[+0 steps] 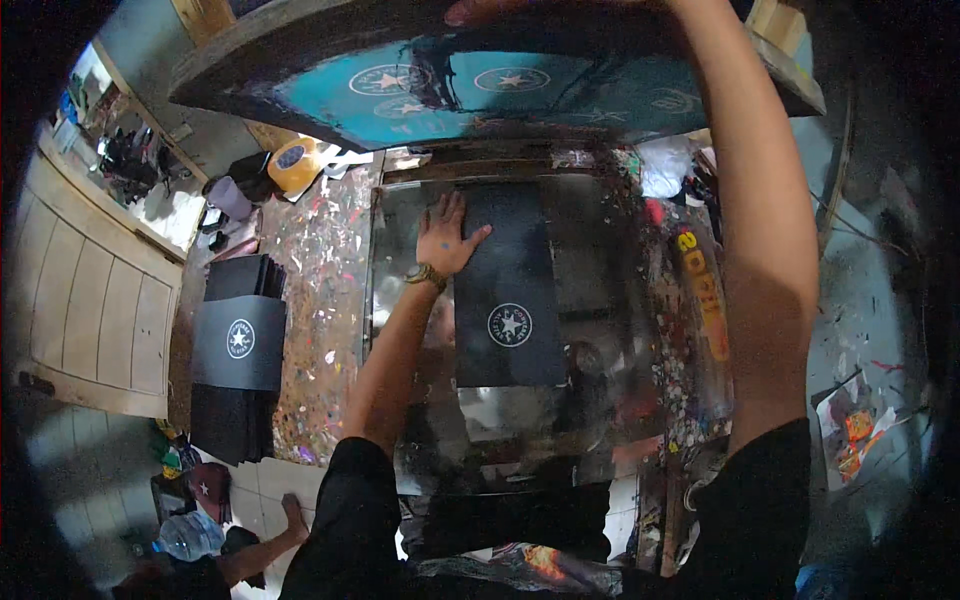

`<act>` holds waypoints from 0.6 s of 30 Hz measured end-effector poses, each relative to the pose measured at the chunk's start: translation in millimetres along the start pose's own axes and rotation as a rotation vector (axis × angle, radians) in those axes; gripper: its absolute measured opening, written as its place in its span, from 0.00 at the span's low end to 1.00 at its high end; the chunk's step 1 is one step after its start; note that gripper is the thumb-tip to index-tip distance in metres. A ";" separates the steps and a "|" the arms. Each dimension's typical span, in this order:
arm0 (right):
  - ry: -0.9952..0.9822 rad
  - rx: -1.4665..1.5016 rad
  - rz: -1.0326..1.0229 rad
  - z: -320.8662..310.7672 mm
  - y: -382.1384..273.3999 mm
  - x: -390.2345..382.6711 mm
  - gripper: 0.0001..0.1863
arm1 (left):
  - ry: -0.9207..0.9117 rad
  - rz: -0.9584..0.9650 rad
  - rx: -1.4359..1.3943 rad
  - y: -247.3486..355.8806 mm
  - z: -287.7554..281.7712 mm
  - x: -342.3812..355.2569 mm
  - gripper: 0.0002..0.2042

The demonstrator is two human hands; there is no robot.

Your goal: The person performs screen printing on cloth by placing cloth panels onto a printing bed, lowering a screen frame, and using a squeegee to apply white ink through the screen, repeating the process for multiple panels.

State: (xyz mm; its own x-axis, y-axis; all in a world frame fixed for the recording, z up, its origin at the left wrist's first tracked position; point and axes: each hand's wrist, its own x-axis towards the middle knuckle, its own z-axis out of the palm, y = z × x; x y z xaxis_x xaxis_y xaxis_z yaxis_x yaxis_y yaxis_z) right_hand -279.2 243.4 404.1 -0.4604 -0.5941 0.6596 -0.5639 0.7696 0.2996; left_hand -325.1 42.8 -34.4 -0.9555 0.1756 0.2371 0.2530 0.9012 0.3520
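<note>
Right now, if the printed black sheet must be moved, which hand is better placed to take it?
Probably the left hand: it lies, fingers spread, over the upper left edge of the black sheet. The right hand, only partly in view, is up at the raised screen frame.

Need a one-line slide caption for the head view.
Left hand flat over the edge of a dark sheet bearing a white star emblem, right hand at a raised teal-meshed frame.

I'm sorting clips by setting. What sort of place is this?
Probably a small screen-printing workshop: a framed screen bearing round star emblems stands raised, a dark sheet below carries a similar white emblem, and the worktable looks paint-spattered.
</note>
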 end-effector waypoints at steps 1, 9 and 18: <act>-0.138 0.099 0.035 -10.3 3.7 10.8 0.63 | 0.001 -0.010 0.001 -1.0 0.1 1.5 0.47; -0.045 0.093 -0.037 49.1 58.9 28.5 0.52 | 0.228 0.020 -0.013 -12.1 -0.2 -13.3 0.24; -0.163 0.265 0.069 45.6 65.7 37.0 0.53 | 1.084 -0.570 -0.502 -86.1 -204.6 -244.2 0.20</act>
State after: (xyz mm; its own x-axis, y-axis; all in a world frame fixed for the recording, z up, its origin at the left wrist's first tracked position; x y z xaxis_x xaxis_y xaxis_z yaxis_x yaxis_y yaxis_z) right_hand -364.5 261.3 416.8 -0.5957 -0.5886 0.5465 -0.6763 0.7346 0.0540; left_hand -82.4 -158.7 62.6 -0.4002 -0.7918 0.4613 0.1114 0.4577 0.8821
